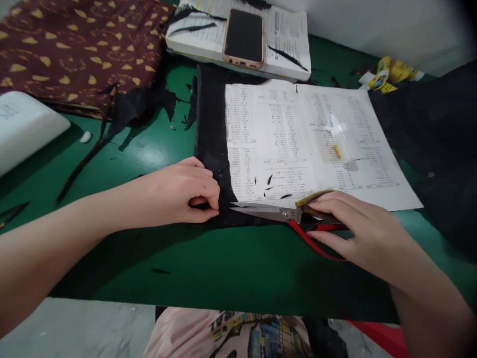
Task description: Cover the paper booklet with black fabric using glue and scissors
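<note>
My right hand (357, 231) grips a pair of scissors (270, 211) by handles wrapped in red and yellow; the blades point left and lie along the near edge of the printed paper sheet (276, 139). Under that sheet lies a black sheet of material (210, 129), showing as a strip along its left side. My left hand (199, 194) pinches this black material near its front left corner, close to the scissor tips. On the paper rest a few small black scraps (270, 179) and a small clear bottle (345, 141) with a white nozzle.
A phone (244, 37) lies on a thick book (286, 30) at the back. Patterned maroon cloth (78, 49), black scraps (134, 104) and a white object (26, 127) are at left. Yellow tubes (389, 74) and dark fabric (439, 109) lie right on the green table (223, 268).
</note>
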{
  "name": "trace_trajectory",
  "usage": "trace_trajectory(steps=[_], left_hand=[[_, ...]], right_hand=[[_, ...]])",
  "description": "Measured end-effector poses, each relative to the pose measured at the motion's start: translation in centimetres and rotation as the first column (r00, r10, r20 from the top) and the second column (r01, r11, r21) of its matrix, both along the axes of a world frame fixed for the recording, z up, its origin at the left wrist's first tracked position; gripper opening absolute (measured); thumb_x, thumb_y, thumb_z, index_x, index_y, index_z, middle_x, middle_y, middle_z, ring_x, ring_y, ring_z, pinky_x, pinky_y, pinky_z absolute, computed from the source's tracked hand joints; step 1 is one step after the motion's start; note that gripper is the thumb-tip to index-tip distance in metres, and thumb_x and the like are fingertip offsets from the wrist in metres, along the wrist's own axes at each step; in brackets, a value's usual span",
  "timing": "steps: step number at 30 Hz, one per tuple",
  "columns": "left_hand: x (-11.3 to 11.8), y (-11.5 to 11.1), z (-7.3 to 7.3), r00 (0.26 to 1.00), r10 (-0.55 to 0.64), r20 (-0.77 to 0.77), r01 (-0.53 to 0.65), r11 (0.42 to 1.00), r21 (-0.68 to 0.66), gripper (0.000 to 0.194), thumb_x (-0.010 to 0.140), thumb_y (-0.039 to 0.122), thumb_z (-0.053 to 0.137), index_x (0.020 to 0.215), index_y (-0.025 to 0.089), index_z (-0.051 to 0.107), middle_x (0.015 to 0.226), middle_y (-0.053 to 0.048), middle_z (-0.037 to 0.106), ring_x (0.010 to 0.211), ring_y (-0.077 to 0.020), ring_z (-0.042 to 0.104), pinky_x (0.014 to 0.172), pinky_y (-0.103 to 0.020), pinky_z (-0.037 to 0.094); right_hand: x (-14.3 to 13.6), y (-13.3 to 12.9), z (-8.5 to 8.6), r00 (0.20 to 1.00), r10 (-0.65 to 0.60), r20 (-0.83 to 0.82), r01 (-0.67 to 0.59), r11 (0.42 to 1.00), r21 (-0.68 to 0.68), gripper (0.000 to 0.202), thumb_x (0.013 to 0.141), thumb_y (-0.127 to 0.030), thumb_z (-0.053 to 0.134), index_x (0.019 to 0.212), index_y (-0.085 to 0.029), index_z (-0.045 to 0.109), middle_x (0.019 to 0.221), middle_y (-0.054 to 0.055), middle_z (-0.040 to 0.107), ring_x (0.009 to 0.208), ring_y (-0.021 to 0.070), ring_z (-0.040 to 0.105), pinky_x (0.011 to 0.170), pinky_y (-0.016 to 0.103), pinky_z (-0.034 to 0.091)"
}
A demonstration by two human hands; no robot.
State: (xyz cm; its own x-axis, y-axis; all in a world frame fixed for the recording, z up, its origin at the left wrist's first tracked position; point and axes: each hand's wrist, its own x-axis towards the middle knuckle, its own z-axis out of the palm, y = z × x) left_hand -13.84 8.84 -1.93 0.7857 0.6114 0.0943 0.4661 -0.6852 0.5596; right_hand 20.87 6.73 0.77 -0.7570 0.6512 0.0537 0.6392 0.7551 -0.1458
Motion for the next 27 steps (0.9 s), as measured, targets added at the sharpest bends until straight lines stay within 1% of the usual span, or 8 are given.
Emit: trace_trajectory(steps=[6, 11, 17, 19, 22, 24, 27], left_hand=[[0.03, 0.08, 0.05, 1.0, 0.001, -0.003, -0.001, 1.0, -0.005, 0.017, 0.087, 0.019, 0.061, 0.07, 0.022, 0.059, 0.058, 0.01, 0.043, 0.055, -0.0067, 0.042, 0.082, -0.027, 0.034], [0.04, 0.04, 0.09, 1.0, 0.002, -0.008, -0.002, 1.0, -0.019, 0.017, 0.087, 0.02, 0.061, 0.07, 0.021, 0.059, 0.058, 0.01, 0.043, 0.055, -0.0066, 0.042, 0.082, -0.027, 0.034], [0.07, 0.01, 0.0, 1.0, 0.007, -0.001, -0.007, 1.0, -0.007, 0.018, 0.087, 0.019, 0.061, 0.069, 0.022, 0.059, 0.058, 0.01, 0.042, 0.054, -0.0063, 0.042, 0.083, -0.027, 0.034], [0.08, 0.04, -0.05, 1.0, 0.004, 0.003, -0.004, 1.0, -0.002, 0.018, 0.087, 0.02, 0.061, 0.069, 0.022, 0.059, 0.058, 0.01, 0.042, 0.054, -0.0064, 0.042, 0.083, -0.027, 0.034], [0.11, 0.09, -0.1, 1.0, 0.006, 0.006, -0.006, 1.0, -0.006, 0.018, 0.087, 0.02, 0.061, 0.069, 0.022, 0.059, 0.058, 0.011, 0.042, 0.054, -0.0061, 0.042, 0.083, -0.026, 0.034], [0.13, 0.1, -0.09, 1.0, 0.008, 0.007, -0.008, 1.0, -0.011, 0.018, 0.087, 0.021, 0.061, 0.069, 0.022, 0.06, 0.058, 0.011, 0.042, 0.054, -0.0059, 0.042, 0.083, -0.026, 0.034], [0.17, 0.09, 0.05, 1.0, 0.009, -0.003, -0.009, 1.0, -0.017, 0.018, 0.088, 0.021, 0.06, 0.069, 0.022, 0.06, 0.058, 0.011, 0.042, 0.054, -0.006, 0.042, 0.084, -0.026, 0.034]], right_hand=[[0.07, 0.14, 0.13, 1.0, -0.02, 0.0, 0.02, 0.999, -0.039, 0.02, 0.093, -0.033, 0.054, 0.107, -0.019, 0.054, 0.106, 0.007, 0.065, 0.093, 0.0195, 0.064, 0.072, 0.027, 0.05], [-0.17, -0.08, 0.15, 0.991, -0.13, 0.011, 0.13, 0.984, -0.122, 0.027, 0.088, -0.038, 0.059, 0.11, -0.023, 0.054, 0.108, 0.003, 0.066, 0.091, 0.0192, 0.065, 0.068, 0.026, 0.051], [-0.62, -0.54, 0.72, 0.969, -0.246, 0.032, 0.246, 0.943, -0.222, 0.028, 0.084, -0.039, 0.061, 0.108, -0.027, 0.053, 0.105, 0.001, 0.066, 0.087, 0.0196, 0.065, 0.068, 0.029, 0.051], [-0.49, -0.61, 0.89, 0.956, -0.289, 0.044, 0.292, 0.931, -0.218, 0.031, 0.082, -0.041, 0.063, 0.108, -0.028, 0.052, 0.103, 0.0, 0.067, 0.084, 0.0205, 0.065, 0.067, 0.03, 0.051], [-0.04, -0.69, 0.9, 0.939, -0.34, 0.054, 0.344, 0.925, -0.161, 0.041, 0.078, -0.049, 0.067, 0.111, -0.029, 0.052, 0.1, 0.002, 0.067, 0.082, 0.0234, 0.065, 0.064, 0.033, 0.051], [0.24, -0.75, 0.78, 0.933, -0.355, 0.053, 0.359, 0.925, -0.126, 0.048, 0.076, -0.053, 0.068, 0.113, -0.029, 0.051, 0.1, 0.003, 0.067, 0.081, 0.0248, 0.065, 0.061, 0.034, 0.05], [0.34, -0.82, 0.66, 0.934, -0.353, 0.052, 0.356, 0.929, -0.1, 0.05, 0.075, -0.055, 0.068, 0.112, -0.028, 0.05, 0.094, 0.004, 0.066, 0.078, 0.025, 0.064, 0.058, 0.034, 0.05]])
